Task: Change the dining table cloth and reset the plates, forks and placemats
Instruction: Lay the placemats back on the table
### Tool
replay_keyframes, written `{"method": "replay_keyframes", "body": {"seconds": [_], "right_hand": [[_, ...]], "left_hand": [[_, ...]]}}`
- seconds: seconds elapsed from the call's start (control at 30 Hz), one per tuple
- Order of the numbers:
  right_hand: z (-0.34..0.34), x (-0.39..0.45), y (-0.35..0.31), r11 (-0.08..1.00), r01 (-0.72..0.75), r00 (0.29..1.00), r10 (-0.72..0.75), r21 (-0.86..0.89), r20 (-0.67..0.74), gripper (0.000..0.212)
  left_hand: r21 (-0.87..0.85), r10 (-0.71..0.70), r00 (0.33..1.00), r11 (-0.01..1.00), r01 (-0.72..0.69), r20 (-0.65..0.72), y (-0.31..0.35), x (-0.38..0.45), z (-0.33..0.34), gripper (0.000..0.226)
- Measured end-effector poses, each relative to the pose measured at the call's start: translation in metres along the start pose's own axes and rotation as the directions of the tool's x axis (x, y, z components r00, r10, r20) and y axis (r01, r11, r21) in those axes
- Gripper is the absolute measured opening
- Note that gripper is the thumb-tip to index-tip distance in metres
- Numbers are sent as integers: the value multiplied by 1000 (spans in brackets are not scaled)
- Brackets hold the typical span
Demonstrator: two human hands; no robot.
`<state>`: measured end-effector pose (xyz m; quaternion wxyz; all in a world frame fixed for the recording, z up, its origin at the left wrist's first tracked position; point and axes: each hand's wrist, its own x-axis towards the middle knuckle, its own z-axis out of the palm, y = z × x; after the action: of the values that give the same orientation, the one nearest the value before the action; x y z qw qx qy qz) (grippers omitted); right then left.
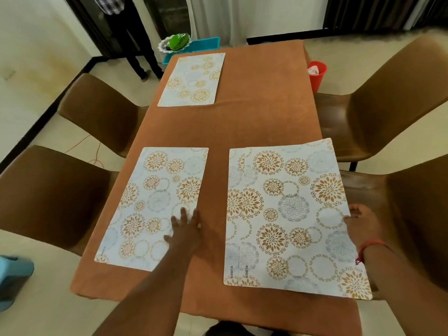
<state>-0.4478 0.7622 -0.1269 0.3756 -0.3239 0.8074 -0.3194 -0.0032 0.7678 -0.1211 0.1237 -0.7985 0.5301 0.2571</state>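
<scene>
Left hand (186, 229) lies spread on the left mat (155, 204); right hand (361, 224) pinches the right mat's (291, 214) edge, which overhangs the bench (242, 122). Bare cloth (218, 190) between mats.

Bare cloth (232, 122) lies open between placemats; chairs (101, 110) flank.

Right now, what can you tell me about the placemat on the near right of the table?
The near right placemat is a pale, thin rectangular sheet printed with gold and grey flower circles and the word KUBER twice near its front edge, suggesting two mats stacked. It lies on the brown tablecloth, skewed, its right side overhanging the table edge. The right hand holds its right edge; the left hand rests on the neighbouring mat.
</scene>
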Motion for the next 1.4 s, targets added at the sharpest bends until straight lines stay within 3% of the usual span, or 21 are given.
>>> {"method": "replay_keyframes", "body": {"seconds": [0.23, 0.67, 0.77, 0.8, 0.87, 0.93, 0.97, 1.07, 1.13, 1.23, 1.4], "right_hand": [[6, -22, -24, 999, 22, 997, -25, -31, -74, 21], [11, -75, -37, 997, -17, 972, -2, -80, -235, 31], [10, -84, -37, 999, -4, 968, -9, -52, -251, 30], [9, -87, -38, 999, -2, 967, -6, -32, -255, 30], [7, -91, -36, 1000, -4, 967, 8, 16, -254, 30], [2, -93, -33, 996, -11, 967, 31, 83, -252, 30], [-3, -95, -31, 992, -18, 965, 50, 124, -256, 30], [-26, -101, -18, 971, -38, 959, 102, 236, -265, 30], [-51, -107, -8, 954, -21, 953, 109, 297, -282, 30], [-87, -111, 12, 929, 36, 947, 86, 369, -308, 30], [-171, -113, 69, 879, 102, 952, 51, 466, -303, 32]], "left_hand": [[-139, -8, 992, 990, 25, 125, 8, 6, -20, 57], [-1, 73, 990, 997, -73, 119, -10, 16, -15, 66], [9, 38, 988, 999, -40, 147, -5, 11, -19, 67], [11, 38, 993, 999, -40, 114, -2, 7, -22, 64], [20, 198, 979, 980, -197, -48, 6, -3, -20, 49], [-96, 395, 909, 907, -409, -135, 24, -17, -16, 39], [-235, 419, 901, 870, -433, -109, 36, -27, -14, 39], [-637, 391, 915, 732, -243, 100, 74, -54, -11, 48], [-761, 451, 878, 623, -181, 160, 100, -70, -8, 50], [-825, 535, 838, 520, -222, 111, 133, -89, 3, 40], [-763, 561, 828, 528, -372, -15, 214, -146, 42, 23]]}}
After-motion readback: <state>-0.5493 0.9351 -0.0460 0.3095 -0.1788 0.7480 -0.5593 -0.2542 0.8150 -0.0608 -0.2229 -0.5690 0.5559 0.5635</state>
